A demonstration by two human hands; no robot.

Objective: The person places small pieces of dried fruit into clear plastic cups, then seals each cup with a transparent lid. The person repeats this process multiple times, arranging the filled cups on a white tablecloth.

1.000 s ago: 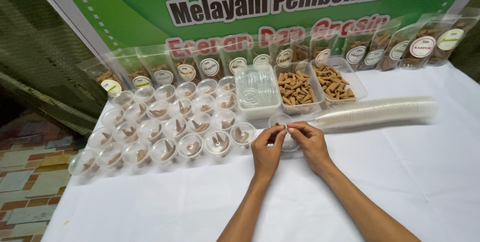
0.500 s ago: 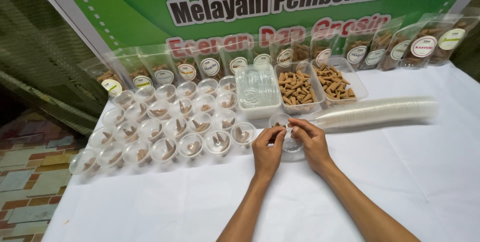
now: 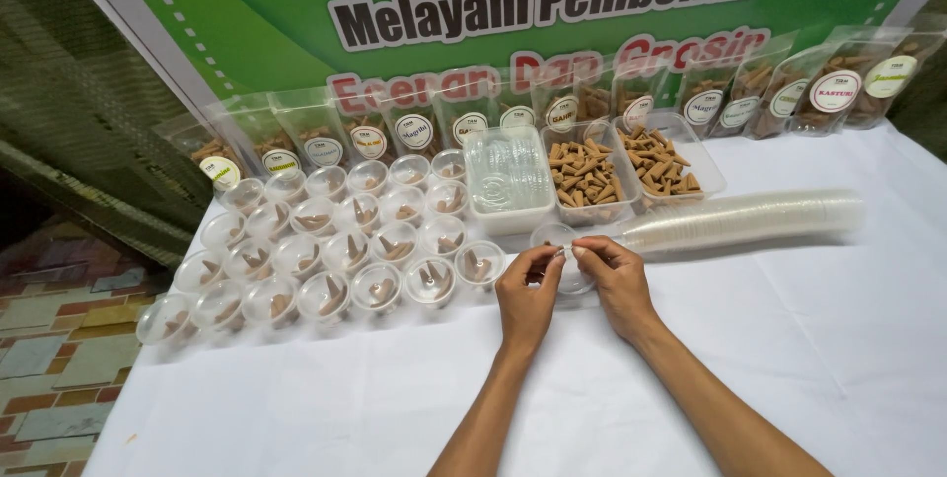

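Hands meet mid-table: left hand (image 3: 526, 290) and right hand (image 3: 614, 280) pinch a clear cup (image 3: 570, 262) with closed fingertips (contents unclear). Behind, filled cups (image 3: 326, 255) cover the left; cone trays (image 3: 621, 166) stand near the far edge.

On the tabletop (image 3: 809, 359), the two hands (image 3: 577, 285) meet at the centre, their fingers (image 3: 552, 255) touching a small cup (image 3: 562, 240) at 12 o'clock of them. Rows of filled cups (image 3: 326, 250) spread toward 9 and 10 o'clock, and a lying stack of cups (image 3: 750, 220) stretches toward 2 o'clock. Behind, at 12 o'clock, sit a tray of lids (image 3: 508, 181) and two trays of cones (image 3: 621, 166) to its right, with standing pouches (image 3: 552, 107) farthest back against the banner (image 3: 493, 3).
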